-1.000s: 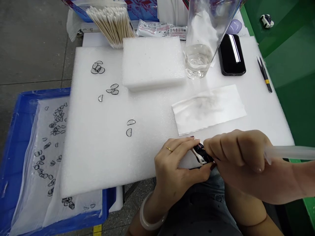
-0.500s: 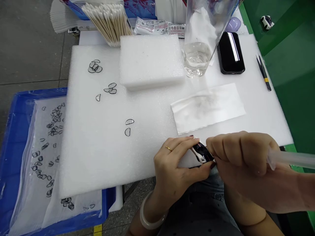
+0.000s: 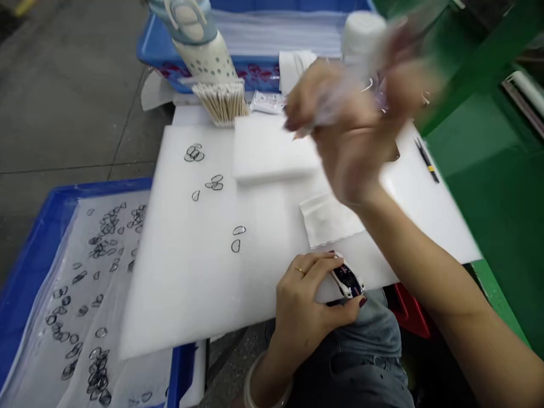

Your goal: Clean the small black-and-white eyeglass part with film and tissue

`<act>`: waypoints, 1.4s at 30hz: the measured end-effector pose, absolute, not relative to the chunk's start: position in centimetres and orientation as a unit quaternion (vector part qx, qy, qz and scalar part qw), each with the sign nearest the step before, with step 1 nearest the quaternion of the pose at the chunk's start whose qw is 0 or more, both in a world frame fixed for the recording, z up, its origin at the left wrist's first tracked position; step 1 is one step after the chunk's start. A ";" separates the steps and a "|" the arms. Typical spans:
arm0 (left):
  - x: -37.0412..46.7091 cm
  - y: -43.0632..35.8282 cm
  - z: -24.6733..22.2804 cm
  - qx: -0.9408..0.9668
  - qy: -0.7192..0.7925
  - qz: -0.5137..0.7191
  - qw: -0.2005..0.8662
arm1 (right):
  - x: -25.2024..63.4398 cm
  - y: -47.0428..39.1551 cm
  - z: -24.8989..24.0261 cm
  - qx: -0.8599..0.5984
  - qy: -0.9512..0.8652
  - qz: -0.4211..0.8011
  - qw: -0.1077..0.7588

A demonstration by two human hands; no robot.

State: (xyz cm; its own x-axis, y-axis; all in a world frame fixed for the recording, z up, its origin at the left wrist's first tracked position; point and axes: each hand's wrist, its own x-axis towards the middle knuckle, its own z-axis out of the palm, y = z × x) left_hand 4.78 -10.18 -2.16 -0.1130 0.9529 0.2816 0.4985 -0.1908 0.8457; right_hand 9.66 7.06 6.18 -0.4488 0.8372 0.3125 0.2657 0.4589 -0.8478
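My left hand pinches a small white-and-dark toy car at the near edge of the white foam board, fingertips on its far end and thumb at its near end. The car lies to the right of my left palm, its long axis slanting from far left to near right. I can't tell whether it touches the foam. Just beyond it lies a white cloth; little dark-rimmed pieces lie off to the left. My right hand hangs farther out, well apart from the car, so my left is nearer. Blur hides how its fingers close, or on what. It partly covers the foam block; cotton swabs stand beyond.
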 end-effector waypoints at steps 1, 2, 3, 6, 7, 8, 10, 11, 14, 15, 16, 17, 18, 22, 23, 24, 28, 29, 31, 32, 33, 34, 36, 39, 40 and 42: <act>4.7 -10.2 -2.2 0.622 0.585 0.460 0.245 | 8.3 8.2 5.4 -0.351 -0.761 0.387 0.385; 4.7 -10.3 -2.3 0.626 0.582 0.458 0.243 | 7.4 8.9 4.7 -0.339 -0.768 0.402 0.366; 4.6 -10.3 -2.3 0.630 0.580 0.456 0.241 | 7.1 9.2 4.1 -0.316 -0.771 0.395 0.387; 4.5 -10.2 -2.4 0.644 0.571 0.455 0.229 | 10.2 8.1 3.6 -0.257 -0.781 0.289 0.490; 4.4 -10.2 -2.4 0.648 0.569 0.454 0.224 | 12.4 7.6 3.7 -0.264 -0.783 0.233 0.512; 4.4 -10.2 -2.5 0.653 0.567 0.453 0.217 | 15.0 7.3 3.8 -0.285 -0.784 0.172 0.524; 4.3 -10.2 -2.6 0.660 0.565 0.451 0.204 | 20.7 7.6 3.8 -0.432 -0.768 0.060 0.469; 4.2 -10.1 -2.6 0.664 0.564 0.450 0.197 | 23.5 8.2 3.6 -0.532 -0.741 0.006 0.410; 4.2 -10.1 -2.8 0.670 0.562 0.449 0.183 | 30.1 10.5 1.8 -0.734 -0.660 -0.025 0.156; 4.2 -10.1 -2.8 0.672 0.561 0.449 0.180 | 31.5 11.2 1.0 -0.757 -0.642 -0.021 0.120; 4.2 -10.1 -2.9 0.674 0.560 0.449 0.177 | 32.5 11.7 0.3 -0.770 -0.630 -0.012 0.105; 4.2 -10.0 -2.9 0.676 0.558 0.448 0.175 | 33.2 12.1 -0.2 -0.776 -0.621 -0.003 0.109; 4.2 -10.0 -2.9 0.679 0.555 0.448 0.174 | 33.6 12.3 -0.7 -0.780 -0.615 0.006 0.119; 4.2 -9.9 -2.4 0.685 0.555 0.436 0.180 | 34.5 12.3 -0.3 -0.786 -0.604 0.064 0.112; 4.2 -9.9 -2.3 0.686 0.557 0.432 0.183 | 34.6 11.9 0.2 -0.789 -0.602 0.064 0.110; 4.2 -9.9 -2.2 0.686 0.558 0.429 0.185 | 34.7 11.3 0.9 -0.790 -0.599 0.052 0.118; 4.1 -10.0 -2.3 0.689 0.558 0.423 0.188 | 34.7 8.3 3.3 -0.735 -0.613 -0.049 0.286; 4.1 -10.0 -2.4 0.689 0.558 0.422 0.191 | 34.6 7.9 3.5 -0.702 -0.622 -0.056 0.341; 4.1 -10.1 -2.6 0.684 0.562 0.422 0.196 | 34.3 7.9 3.2 -0.652 -0.631 -0.029 0.419; 4.1 -10.1 -2.6 0.680 0.566 0.422 0.199 | 34.2 8.1 2.7 -0.643 -0.635 -0.006 0.428; 4.1 -10.1 -2.6 0.676 0.570 0.421 0.203 | 34.0 8.4 2.1 -0.644 -0.642 0.014 0.416; 4.2 -10.1 -2.5 0.673 0.572 0.422 0.206 | 33.8 8.5 1.5 -0.649 -0.649 0.024 0.396; 4.3 -10.2 -2.2 0.666 0.575 0.424 0.214 | 32.9 7.8 0.5 -0.640 -0.666 0.005 0.383; 4.5 -10.2 -1.8 0.654 0.576 0.436 0.226 | 30.0 4.0 0.0 -0.527 -0.662 0.043 0.531; 4.5 -10.2 -1.7 0.647 0.578 0.440 0.230 | 28.8 2.3 0.2 -0.472 -0.660 0.111 0.574; 4.5 -10.1 -1.7 0.634 0.586 0.446 0.237 | 26.7 -1.0 0.5 -0.348 -0.713 0.272 0.545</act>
